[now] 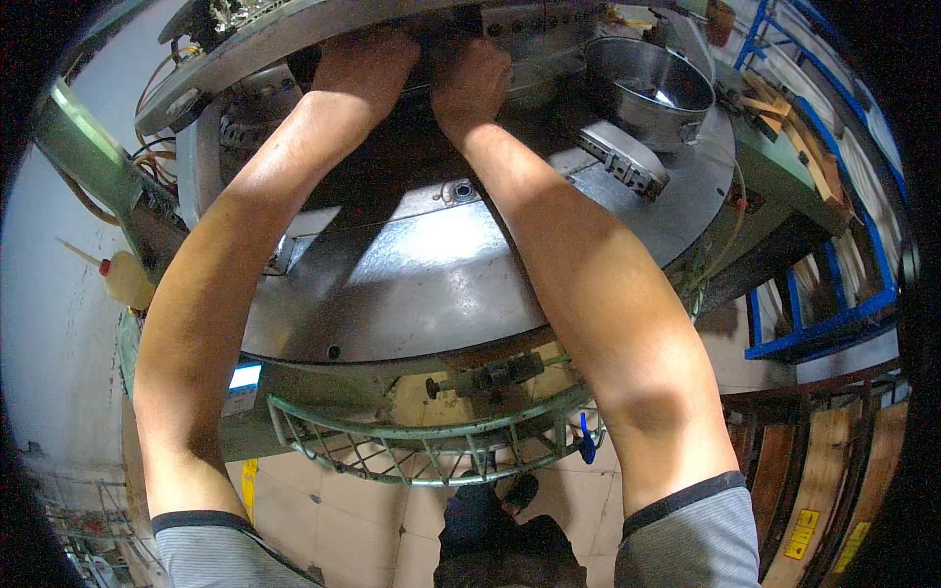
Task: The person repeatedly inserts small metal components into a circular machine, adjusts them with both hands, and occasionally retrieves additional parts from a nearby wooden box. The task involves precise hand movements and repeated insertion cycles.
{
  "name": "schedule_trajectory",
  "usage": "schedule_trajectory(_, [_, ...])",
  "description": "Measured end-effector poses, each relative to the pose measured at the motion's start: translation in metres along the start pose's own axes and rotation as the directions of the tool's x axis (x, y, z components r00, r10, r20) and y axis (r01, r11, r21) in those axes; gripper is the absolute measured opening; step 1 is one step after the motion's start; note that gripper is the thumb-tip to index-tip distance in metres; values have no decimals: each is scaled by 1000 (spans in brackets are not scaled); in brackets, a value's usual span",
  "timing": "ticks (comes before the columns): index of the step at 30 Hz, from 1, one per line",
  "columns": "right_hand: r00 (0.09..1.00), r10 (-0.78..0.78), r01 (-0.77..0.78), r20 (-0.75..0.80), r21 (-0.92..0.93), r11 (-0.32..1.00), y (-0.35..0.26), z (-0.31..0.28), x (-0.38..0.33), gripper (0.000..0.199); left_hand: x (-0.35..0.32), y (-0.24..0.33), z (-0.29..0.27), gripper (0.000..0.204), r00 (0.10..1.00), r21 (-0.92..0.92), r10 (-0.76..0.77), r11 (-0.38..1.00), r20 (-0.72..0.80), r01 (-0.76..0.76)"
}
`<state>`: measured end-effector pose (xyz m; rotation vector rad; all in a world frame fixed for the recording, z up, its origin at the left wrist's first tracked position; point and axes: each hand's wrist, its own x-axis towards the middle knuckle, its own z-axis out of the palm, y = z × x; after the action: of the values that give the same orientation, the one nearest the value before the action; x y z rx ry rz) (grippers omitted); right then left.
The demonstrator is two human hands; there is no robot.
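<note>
Both my arms reach forward over the round steel plate of a machine. Under the curved metal rim at the far side, my left hand is bent inward, its fingers lost in deep shadow. Close to its right, my right hand is closed, fingers curled, against the dark inner part of the machine. What it grips, if anything, is hidden. To the right of that hand lies a toothed metal block on the plate. Behind the block stands a round steel pot.
A green wire guard curves along the machine's near side, with a blue lever at its right end. A bottle with a red cap hangs at the left. On the right are wooden pieces and a blue rack.
</note>
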<state>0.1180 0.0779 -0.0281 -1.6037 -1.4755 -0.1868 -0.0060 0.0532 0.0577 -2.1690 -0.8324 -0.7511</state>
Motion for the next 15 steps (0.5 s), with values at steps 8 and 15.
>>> schedule_trajectory(8, [997,-33,37,-65,71,997,6,-1,2,24,-9,-7,22,34,971,270,-9,961,241,-58])
schedule_trajectory(15, [991,-60,66,-117,45,997,7,9,3,26,-10,-1,30,18,1000,309,7,951,21,-13])
